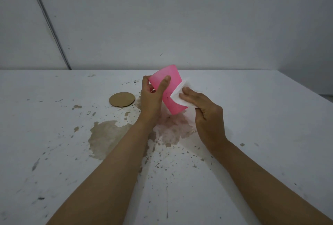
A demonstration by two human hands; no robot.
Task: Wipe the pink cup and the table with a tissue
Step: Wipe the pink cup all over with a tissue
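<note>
Pink cup (168, 87) held tilted above the stained white counter (252, 116), being wiped with a tissue (178, 96).
Left hand (151, 96) grips the cup's side; right hand (203, 109) presses the tissue flat against it. Brown puddle (106, 136) and cardboard disc (122, 99) lie nearby.

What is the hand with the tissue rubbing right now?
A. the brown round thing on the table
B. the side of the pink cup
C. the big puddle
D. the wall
B: the right hand presses the white tissue against the side of the pink cup, which the left hand holds tilted above the table.
</note>
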